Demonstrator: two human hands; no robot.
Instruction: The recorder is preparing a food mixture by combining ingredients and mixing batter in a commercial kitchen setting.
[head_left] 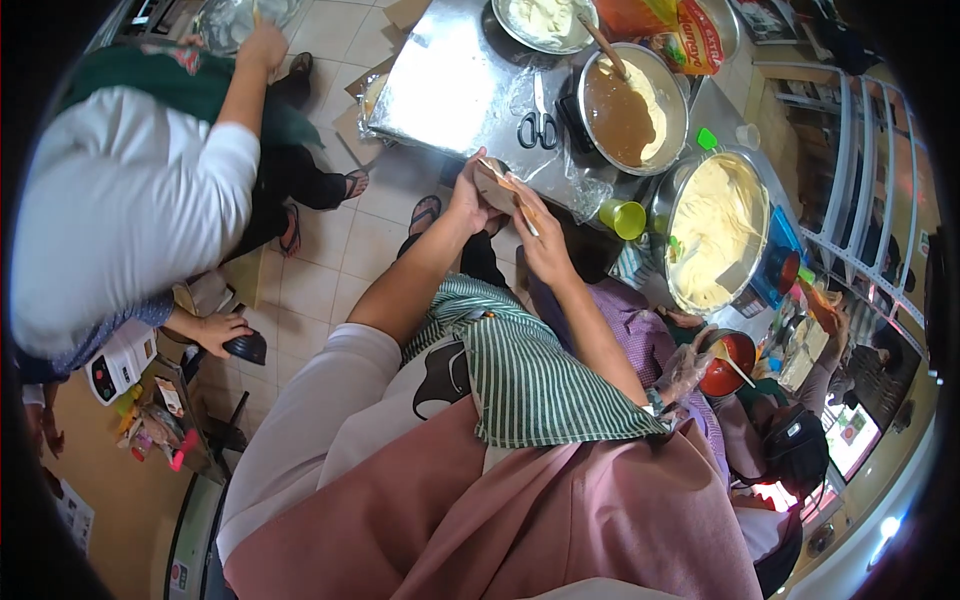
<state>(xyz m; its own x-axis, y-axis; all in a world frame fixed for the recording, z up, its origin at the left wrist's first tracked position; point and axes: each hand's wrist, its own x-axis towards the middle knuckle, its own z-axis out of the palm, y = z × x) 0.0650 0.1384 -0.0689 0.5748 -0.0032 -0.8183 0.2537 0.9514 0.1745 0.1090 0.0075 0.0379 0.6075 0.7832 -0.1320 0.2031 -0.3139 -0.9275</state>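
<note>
In front of the steel table's near edge, both hands hold up a flat, round-edged brownish piece (494,186) whose kind I cannot make out. My left hand (468,200) grips its left side with bent fingers. My right hand (545,248) closes on its right side, where a thin pale strip with an orange edge (525,208) shows by the fingers; I cannot tell whether this is a separate thing. Just beyond lie black-handled scissors (537,130). A pot of brown sauce and cream (617,112), with a wooden spoon (604,48) in it, stands farther right.
The steel table (440,75) also bears a bowl of cream (545,22). A green cup (624,218) stands beside a large basin of pale cream (718,235). One person (140,200) works over a bowl at left; another at right holds a red bowl (728,362).
</note>
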